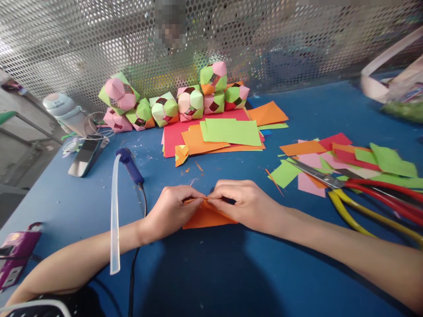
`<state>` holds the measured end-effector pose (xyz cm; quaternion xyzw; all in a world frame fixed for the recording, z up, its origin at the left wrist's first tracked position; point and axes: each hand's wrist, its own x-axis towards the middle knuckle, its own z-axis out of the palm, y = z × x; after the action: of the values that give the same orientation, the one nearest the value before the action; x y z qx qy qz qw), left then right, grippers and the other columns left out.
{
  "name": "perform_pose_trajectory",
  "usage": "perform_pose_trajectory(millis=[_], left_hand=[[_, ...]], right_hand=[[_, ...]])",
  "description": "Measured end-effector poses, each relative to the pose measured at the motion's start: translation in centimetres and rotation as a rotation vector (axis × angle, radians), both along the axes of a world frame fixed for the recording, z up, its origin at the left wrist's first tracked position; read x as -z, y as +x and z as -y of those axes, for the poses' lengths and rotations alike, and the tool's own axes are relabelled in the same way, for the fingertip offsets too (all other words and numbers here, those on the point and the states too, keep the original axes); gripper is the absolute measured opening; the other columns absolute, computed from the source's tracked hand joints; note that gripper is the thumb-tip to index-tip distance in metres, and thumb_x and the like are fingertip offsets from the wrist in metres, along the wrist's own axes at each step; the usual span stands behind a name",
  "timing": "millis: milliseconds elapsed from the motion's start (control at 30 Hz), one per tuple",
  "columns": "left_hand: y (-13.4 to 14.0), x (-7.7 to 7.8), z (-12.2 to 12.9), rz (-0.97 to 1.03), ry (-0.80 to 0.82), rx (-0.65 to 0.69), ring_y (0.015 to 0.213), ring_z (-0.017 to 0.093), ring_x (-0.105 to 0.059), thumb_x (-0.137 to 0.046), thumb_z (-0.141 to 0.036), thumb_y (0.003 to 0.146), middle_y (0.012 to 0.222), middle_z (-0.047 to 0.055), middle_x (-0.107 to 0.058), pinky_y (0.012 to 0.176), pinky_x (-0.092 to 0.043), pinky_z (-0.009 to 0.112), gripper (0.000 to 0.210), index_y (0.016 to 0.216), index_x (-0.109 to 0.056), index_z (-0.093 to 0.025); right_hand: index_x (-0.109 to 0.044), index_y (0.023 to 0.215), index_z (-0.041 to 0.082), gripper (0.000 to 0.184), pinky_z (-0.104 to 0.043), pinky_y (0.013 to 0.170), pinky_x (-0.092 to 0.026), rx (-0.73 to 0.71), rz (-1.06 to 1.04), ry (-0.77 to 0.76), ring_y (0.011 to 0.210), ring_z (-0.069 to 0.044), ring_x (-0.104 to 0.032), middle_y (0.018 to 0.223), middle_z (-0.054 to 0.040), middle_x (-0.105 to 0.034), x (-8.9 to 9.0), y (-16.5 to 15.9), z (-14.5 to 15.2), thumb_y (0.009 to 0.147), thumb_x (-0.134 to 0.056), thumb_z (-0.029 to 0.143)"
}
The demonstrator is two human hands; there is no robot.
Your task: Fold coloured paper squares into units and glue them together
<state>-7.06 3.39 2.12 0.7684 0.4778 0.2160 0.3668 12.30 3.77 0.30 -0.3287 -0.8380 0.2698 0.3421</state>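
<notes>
An orange sheet of paper (209,215) lies on the blue table in front of me, its far edge lifted and pinched. My left hand (173,209) closes thumb and fingers on that edge from the left. From the other side, my right hand (246,202) pinches the same edge, the two sets of fingertips almost meeting. Part of the sheet is hidden under the fingers. Beyond the hands sits a small folded orange and green paper piece (181,155), beside a stack of coloured sheets topped by light green paper (231,132).
Folded paper balls (191,103) line a perforated metal screen (264,48). At right are paper scraps (317,160) and scissors with red and yellow handles (337,189). A blue glue gun (130,166), phone (86,155), bottle (66,113) and purple power strip (18,253) are left.
</notes>
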Motion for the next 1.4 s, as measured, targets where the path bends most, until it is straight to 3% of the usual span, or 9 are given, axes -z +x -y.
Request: perform_pose_trajectory(millis=[233,333,500,633,767,967,1100,1300,1400], left_hand=[[0.03,-0.08,0.06,0.031,-0.036,0.025,0.073,0.012,-0.060,-0.053,-0.017,0.079,0.083,0.001,-0.069,0.065,-0.044,0.020,0.018,0.089,-0.067,-0.017],[0.10,-0.12,0.03,0.029,-0.054,-0.029,0.068,0.011,-0.057,-0.054,-0.019,0.078,0.078,0.001,-0.068,0.060,-0.043,0.019,0.016,0.087,-0.066,-0.016],[0.19,-0.26,-0.25,0.033,-0.198,-0.116,0.055,0.009,-0.050,-0.053,-0.028,0.079,0.063,0.000,-0.062,0.047,-0.036,0.017,0.020,0.077,-0.068,-0.015],[0.22,-0.16,-0.35,0.082,-0.272,-0.113,0.056,0.009,-0.051,-0.056,-0.029,0.078,0.065,0.000,-0.063,0.048,-0.037,0.017,0.018,0.079,-0.067,-0.015],[0.22,-0.12,-0.22,0.118,-0.227,-0.064,0.064,0.009,-0.055,-0.056,-0.026,0.079,0.074,0.001,-0.066,0.057,-0.041,0.018,0.014,0.081,-0.066,-0.016],[0.24,-0.32,0.03,0.099,-0.195,-0.056,0.061,0.009,-0.050,-0.053,-0.026,0.080,0.069,-0.001,-0.062,0.054,-0.038,0.018,0.014,0.079,-0.063,-0.015],[0.43,-0.11,-0.01,0.074,-0.191,-0.054,0.063,0.010,-0.051,-0.055,-0.024,0.078,0.071,-0.001,-0.061,0.055,-0.038,0.019,0.012,0.082,-0.062,-0.016],[0.64,-0.06,-0.25,0.079,-0.112,-0.197,0.061,0.009,-0.051,-0.055,-0.019,0.075,0.067,-0.001,-0.060,0.056,-0.038,0.019,0.008,0.071,-0.061,-0.015],[0.66,0.07,-0.31,0.099,-0.123,-0.239,0.056,0.008,-0.048,-0.055,-0.021,0.075,0.062,-0.003,-0.057,0.051,-0.036,0.018,0.009,0.070,-0.059,-0.015]], right_hand=[[-0.061,0.069,0.015,0.020,-0.022,0.054,-0.040,0.011,0.011,-0.011,0.057,-0.010,-0.052,0.065,-0.0019,-0.058,0.10,0.06,-0.23,0.085,-0.051,0.017],[-0.062,0.069,0.015,0.018,-0.022,0.054,-0.041,0.029,0.014,-0.049,0.058,-0.010,-0.053,0.065,-0.0018,-0.059,0.11,0.08,-0.32,0.085,-0.052,0.018],[-0.061,0.066,0.016,0.019,-0.022,0.054,-0.041,0.059,0.009,-0.145,0.057,-0.009,-0.052,0.064,-0.0001,-0.059,-0.02,0.15,-0.50,0.083,-0.054,0.019],[-0.061,0.065,0.016,0.021,-0.022,0.053,-0.040,0.036,0.009,-0.200,0.056,-0.009,-0.052,0.064,0.0002,-0.059,-0.08,0.28,-0.51,0.084,-0.053,0.021],[-0.062,0.066,0.016,0.021,-0.022,0.054,-0.040,0.008,-0.002,-0.168,0.056,-0.009,-0.052,0.065,-0.0006,-0.060,-0.02,0.21,-0.44,0.084,-0.052,0.020],[-0.061,0.066,0.015,0.020,-0.022,0.054,-0.039,-0.002,0.005,-0.124,0.056,-0.008,-0.052,0.065,-0.0003,-0.060,-0.31,0.03,-0.41,0.084,-0.052,0.015],[-0.063,0.070,0.015,0.019,-0.022,0.056,-0.041,-0.009,0.001,-0.011,0.059,-0.010,-0.054,0.066,-0.0014,-0.060,-0.05,-0.04,-0.37,0.085,-0.052,0.016],[-0.066,0.094,0.015,0.017,-0.025,0.068,-0.048,0.123,-0.010,-0.093,0.073,-0.014,-0.061,0.083,-0.0046,-0.067,-0.04,-0.23,-0.43,0.080,-0.063,0.024],[-0.067,0.091,0.016,0.014,-0.025,0.064,-0.047,0.187,0.000,-0.120,0.069,-0.014,-0.060,0.080,-0.0028,-0.066,-0.26,-0.30,-0.47,0.078,-0.064,0.023]])
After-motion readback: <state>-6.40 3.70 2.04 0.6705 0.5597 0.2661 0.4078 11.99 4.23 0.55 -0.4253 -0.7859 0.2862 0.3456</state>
